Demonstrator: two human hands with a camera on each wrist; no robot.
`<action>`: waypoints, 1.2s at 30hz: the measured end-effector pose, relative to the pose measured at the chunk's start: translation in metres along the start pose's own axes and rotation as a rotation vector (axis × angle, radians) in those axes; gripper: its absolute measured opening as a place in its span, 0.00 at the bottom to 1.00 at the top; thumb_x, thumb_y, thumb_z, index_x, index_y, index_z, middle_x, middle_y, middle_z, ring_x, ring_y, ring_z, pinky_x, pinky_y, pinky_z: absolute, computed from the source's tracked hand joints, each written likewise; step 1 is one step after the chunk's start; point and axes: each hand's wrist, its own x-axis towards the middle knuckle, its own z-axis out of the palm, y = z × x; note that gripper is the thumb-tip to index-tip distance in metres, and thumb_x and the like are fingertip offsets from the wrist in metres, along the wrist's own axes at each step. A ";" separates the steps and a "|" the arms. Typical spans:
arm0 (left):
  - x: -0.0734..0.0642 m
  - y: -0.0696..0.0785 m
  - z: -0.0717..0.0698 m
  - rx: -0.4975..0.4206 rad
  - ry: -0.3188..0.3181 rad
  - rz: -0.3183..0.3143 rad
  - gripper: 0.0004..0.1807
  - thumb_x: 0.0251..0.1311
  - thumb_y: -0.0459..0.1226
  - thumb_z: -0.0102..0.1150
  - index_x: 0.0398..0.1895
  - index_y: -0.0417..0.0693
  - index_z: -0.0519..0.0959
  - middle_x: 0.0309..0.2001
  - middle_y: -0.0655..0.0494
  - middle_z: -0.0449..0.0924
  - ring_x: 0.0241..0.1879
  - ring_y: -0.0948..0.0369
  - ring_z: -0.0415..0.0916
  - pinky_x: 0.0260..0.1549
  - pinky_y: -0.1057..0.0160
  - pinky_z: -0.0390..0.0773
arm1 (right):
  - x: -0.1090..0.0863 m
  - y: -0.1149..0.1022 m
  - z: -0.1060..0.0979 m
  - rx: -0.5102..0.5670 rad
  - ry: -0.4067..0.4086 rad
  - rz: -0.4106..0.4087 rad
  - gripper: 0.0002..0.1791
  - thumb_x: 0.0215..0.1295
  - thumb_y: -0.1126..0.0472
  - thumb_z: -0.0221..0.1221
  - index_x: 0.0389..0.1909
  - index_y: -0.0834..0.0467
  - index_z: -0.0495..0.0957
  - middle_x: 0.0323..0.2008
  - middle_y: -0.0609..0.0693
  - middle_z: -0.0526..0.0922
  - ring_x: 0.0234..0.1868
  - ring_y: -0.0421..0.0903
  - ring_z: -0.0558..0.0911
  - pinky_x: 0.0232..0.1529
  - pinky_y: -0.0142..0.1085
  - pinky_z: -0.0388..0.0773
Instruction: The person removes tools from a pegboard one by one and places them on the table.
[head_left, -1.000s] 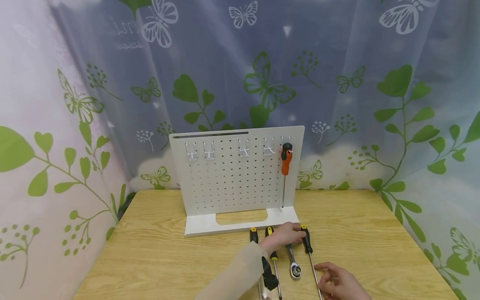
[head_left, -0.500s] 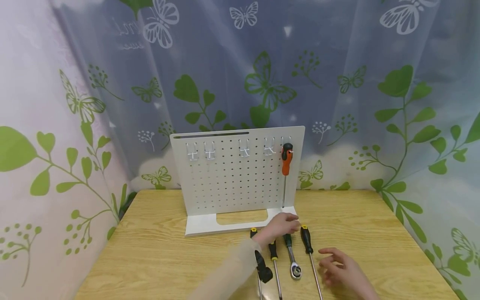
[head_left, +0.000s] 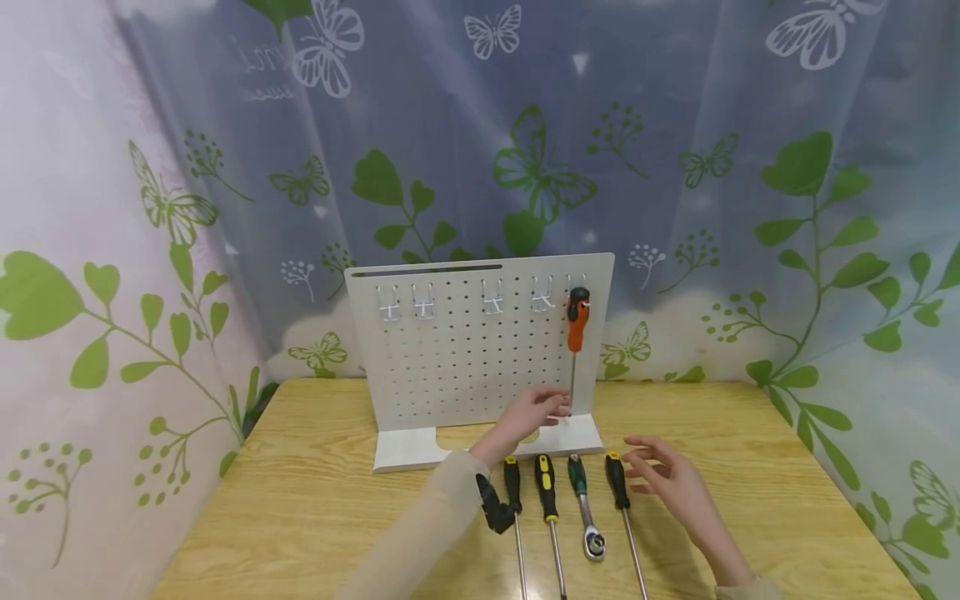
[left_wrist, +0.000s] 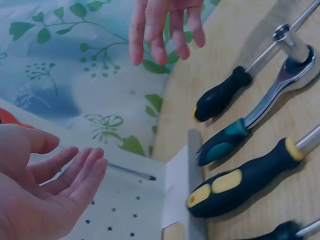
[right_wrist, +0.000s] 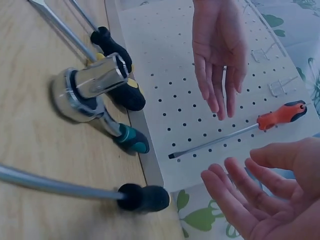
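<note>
An orange and black screwdriver [head_left: 577,329] hangs from a hook at the right of the white pegboard [head_left: 465,367]. My left hand [head_left: 525,421], fingers loosely extended, is in front of the board's lower part and holds nothing. Beside the handle of the rightmost black screwdriver [head_left: 617,483] is my right hand [head_left: 671,485], its fingers spread and holding nothing. To the left of that screwdriver lie a ratchet wrench [head_left: 586,500] with a green and black handle, a yellow and black screwdriver [head_left: 546,487] and another black screwdriver [head_left: 513,486]. Both palms [left_wrist: 40,200] show in the wrist views.
Several wire hooks [head_left: 492,298] line the upper part of the pegboard. Its white base [head_left: 408,450] stands on the wooden table [head_left: 300,492], just behind the tool handles. A patterned curtain [head_left: 450,125] surrounds the table at the back and sides.
My left hand has left the rightmost screwdriver's handle and moved up and left to the pegboard. My right hand has risen from that screwdriver's shaft to beside its handle.
</note>
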 end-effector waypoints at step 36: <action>0.030 0.063 -0.028 0.036 0.181 0.163 0.22 0.79 0.43 0.46 0.70 0.44 0.71 0.67 0.46 0.74 0.64 0.51 0.74 0.61 0.57 0.79 | 0.126 0.015 0.052 -0.028 -0.014 -0.205 0.27 0.80 0.57 0.52 0.72 0.67 0.65 0.67 0.68 0.72 0.63 0.65 0.75 0.63 0.52 0.77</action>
